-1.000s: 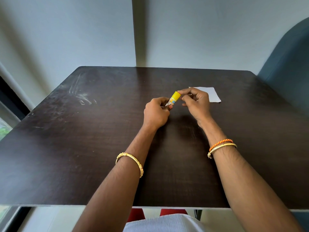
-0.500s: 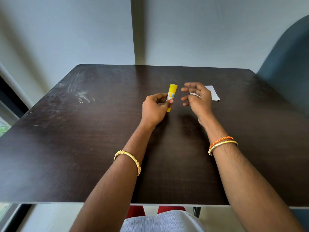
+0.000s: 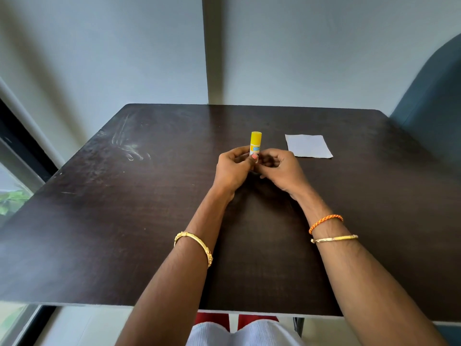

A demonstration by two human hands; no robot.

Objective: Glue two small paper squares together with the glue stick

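Yellow glue stick (image 3: 256, 144), one, upright, pinched at its base by your left hand (image 3: 233, 171) and right hand (image 3: 282, 171) (blue label unreadable). One paper sheet (image 3: 308, 145) lies on the table (image 3: 124, 221), beyond your right hand.

The lower end of the glue stick (image 3: 256, 144) is covered by the fingers of both hands, the left hand (image 3: 233, 171) and the right hand (image 3: 282, 171), so its base cannot be seen. The print on its label is too small to be read. Whether one or two sheets lie in the white paper (image 3: 308, 146) cannot be told. The near left corner of the bench (image 3: 99, 221) is cut off by the picture's edge, and the blue chair (image 3: 434, 101) is cut off at the right edge
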